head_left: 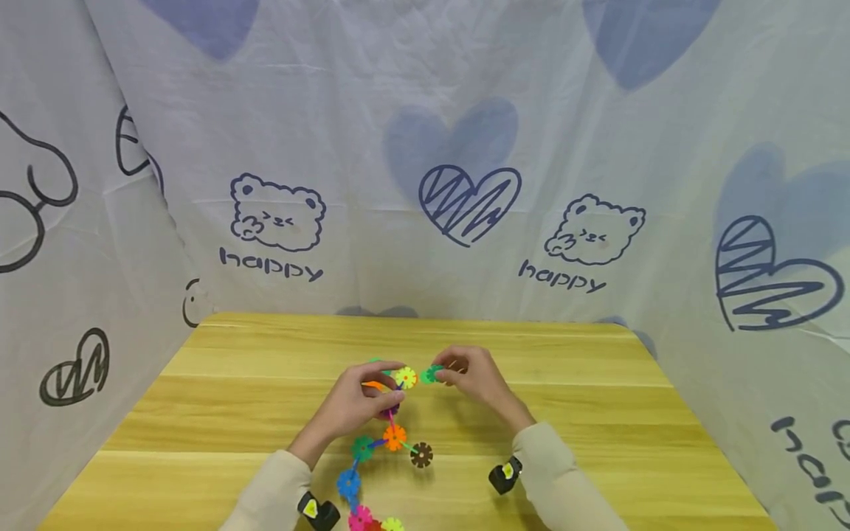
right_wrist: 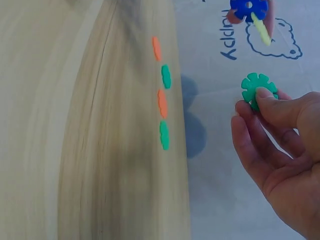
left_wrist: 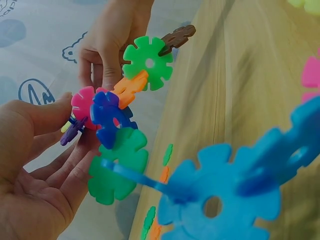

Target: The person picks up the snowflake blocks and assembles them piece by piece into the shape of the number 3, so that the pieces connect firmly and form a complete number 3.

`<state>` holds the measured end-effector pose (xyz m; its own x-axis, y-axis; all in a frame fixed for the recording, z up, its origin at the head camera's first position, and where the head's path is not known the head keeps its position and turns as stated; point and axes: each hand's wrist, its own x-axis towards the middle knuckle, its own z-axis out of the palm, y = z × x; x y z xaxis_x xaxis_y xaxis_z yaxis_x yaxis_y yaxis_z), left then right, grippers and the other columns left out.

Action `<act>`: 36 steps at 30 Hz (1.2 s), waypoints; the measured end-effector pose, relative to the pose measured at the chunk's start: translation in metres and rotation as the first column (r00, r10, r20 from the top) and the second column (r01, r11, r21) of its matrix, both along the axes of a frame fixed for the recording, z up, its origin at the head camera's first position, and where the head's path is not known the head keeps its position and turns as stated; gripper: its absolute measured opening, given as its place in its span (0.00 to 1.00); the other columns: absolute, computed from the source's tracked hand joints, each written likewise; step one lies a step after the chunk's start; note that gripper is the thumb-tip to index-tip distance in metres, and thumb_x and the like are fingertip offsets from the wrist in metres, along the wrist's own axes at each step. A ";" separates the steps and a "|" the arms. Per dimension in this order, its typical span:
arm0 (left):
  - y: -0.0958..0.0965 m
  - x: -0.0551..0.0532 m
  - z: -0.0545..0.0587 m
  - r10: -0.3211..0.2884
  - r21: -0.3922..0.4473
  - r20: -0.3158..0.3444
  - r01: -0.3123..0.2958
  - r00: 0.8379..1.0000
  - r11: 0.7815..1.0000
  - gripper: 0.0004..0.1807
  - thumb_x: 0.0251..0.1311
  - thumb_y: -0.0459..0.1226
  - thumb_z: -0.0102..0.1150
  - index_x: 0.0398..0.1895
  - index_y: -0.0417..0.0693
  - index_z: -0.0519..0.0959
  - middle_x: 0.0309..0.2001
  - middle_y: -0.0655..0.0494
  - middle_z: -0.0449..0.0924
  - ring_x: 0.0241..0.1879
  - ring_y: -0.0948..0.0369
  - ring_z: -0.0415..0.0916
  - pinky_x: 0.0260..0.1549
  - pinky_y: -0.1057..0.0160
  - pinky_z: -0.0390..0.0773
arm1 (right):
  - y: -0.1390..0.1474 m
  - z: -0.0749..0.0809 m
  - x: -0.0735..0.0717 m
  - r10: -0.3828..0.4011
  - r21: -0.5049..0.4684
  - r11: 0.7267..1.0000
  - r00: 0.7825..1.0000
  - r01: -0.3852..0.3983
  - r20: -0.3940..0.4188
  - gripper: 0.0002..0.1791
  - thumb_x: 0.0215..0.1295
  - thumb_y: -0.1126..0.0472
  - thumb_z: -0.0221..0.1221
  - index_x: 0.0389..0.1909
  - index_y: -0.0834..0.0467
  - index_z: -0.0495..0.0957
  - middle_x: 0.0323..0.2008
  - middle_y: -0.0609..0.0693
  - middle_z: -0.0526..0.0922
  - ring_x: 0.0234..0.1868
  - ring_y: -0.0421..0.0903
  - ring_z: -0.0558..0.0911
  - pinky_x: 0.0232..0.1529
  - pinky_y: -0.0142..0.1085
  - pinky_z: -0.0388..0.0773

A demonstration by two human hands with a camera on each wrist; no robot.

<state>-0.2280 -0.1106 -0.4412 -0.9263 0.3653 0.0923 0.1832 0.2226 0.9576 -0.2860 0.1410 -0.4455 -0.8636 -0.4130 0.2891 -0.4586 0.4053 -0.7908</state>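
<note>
A pale curtain (head_left: 358, 133) with bears, hearts and the word "happy" stands behind the wooden table (head_left: 564, 413), where a row of orange and green discs (right_wrist: 162, 103) lies near the edge. Your left hand (head_left: 352, 402) grips the flower-disc chain (head_left: 348, 484) near its upper end, just beside the yellow disc (head_left: 406, 378); the chain runs from there toward you, and whether its lower part rests on the table, I cannot tell. Your right hand (head_left: 473, 375) pinches a green disc (right_wrist: 252, 82) between thumb and fingers, near the yellow one but apart from it. These discs look like thin plastic, so they should be light, rather stiff and a little slippery; it is better to hold each by its flat faces, with the rim slots left free, and to support the chain close to its joints, which may come loose
</note>
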 end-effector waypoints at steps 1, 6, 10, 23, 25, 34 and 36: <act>0.000 0.000 0.000 0.001 -0.001 0.000 -0.001 1.000 1.000 0.27 0.68 0.37 0.66 0.69 0.45 0.75 0.50 0.38 0.81 0.41 0.37 0.87 0.39 0.44 0.89 | -0.001 0.001 0.001 -0.003 -0.004 1.000 1.000 0.003 0.006 0.05 0.65 0.69 0.68 0.41 0.62 0.87 0.37 0.59 0.90 0.33 0.55 0.88 0.37 0.50 0.88; 0.000 0.000 -0.001 -0.001 -0.003 0.006 0.001 1.000 1.000 0.27 0.68 0.37 0.66 0.69 0.47 0.75 0.50 0.39 0.81 0.41 0.36 0.86 0.40 0.42 0.88 | -0.004 0.004 0.007 -0.003 -0.025 1.000 1.000 0.003 0.002 0.04 0.66 0.68 0.67 0.40 0.61 0.87 0.38 0.58 0.90 0.35 0.57 0.88 0.38 0.48 0.88; 0.000 0.001 0.000 -0.011 -0.008 -0.006 0.011 1.000 1.000 0.27 0.69 0.36 0.66 0.70 0.45 0.74 0.50 0.37 0.81 0.41 0.37 0.87 0.39 0.44 0.89 | -0.005 0.006 0.010 -0.003 -0.037 0.999 1.000 0.003 -0.019 0.03 0.67 0.67 0.67 0.39 0.60 0.87 0.38 0.58 0.90 0.35 0.60 0.88 0.35 0.35 0.86; 0.002 0.001 -0.001 -0.016 0.009 -0.004 0.016 1.000 1.000 0.27 0.69 0.35 0.65 0.70 0.42 0.74 0.51 0.35 0.80 0.41 0.37 0.86 0.39 0.45 0.89 | -0.012 0.009 0.018 0.006 -0.068 0.998 0.998 -0.010 -0.055 0.03 0.64 0.68 0.69 0.36 0.64 0.86 0.35 0.58 0.89 0.34 0.46 0.89 0.37 0.27 0.84; 0.002 0.001 -0.001 -0.017 0.014 -0.001 0.017 1.000 1.000 0.27 0.69 0.35 0.65 0.70 0.42 0.74 0.51 0.36 0.81 0.40 0.37 0.87 0.39 0.44 0.89 | -0.013 0.008 0.018 0.003 -0.068 0.998 0.998 -0.007 -0.055 0.03 0.63 0.69 0.69 0.36 0.64 0.86 0.35 0.58 0.89 0.34 0.44 0.88 0.38 0.27 0.84; 0.003 -0.001 0.000 -0.021 0.026 0.005 0.021 1.000 0.999 0.25 0.69 0.33 0.65 0.68 0.39 0.76 0.49 0.36 0.83 0.38 0.40 0.88 0.39 0.46 0.89 | -0.016 0.008 0.018 0.030 -0.111 0.993 0.998 -0.035 -0.049 0.03 0.62 0.75 0.67 0.31 0.65 0.84 0.35 0.61 0.89 0.36 0.51 0.91 0.40 0.29 0.87; 0.004 -0.001 0.000 -0.020 0.025 -0.002 0.021 1.000 0.999 0.25 0.68 0.32 0.64 0.67 0.38 0.76 0.48 0.36 0.83 0.37 0.43 0.88 0.37 0.50 0.90 | -0.017 0.008 0.018 0.036 -0.115 0.992 0.998 -0.043 -0.059 0.05 0.61 0.76 0.67 0.30 0.65 0.84 0.34 0.61 0.89 0.36 0.53 0.91 0.39 0.30 0.87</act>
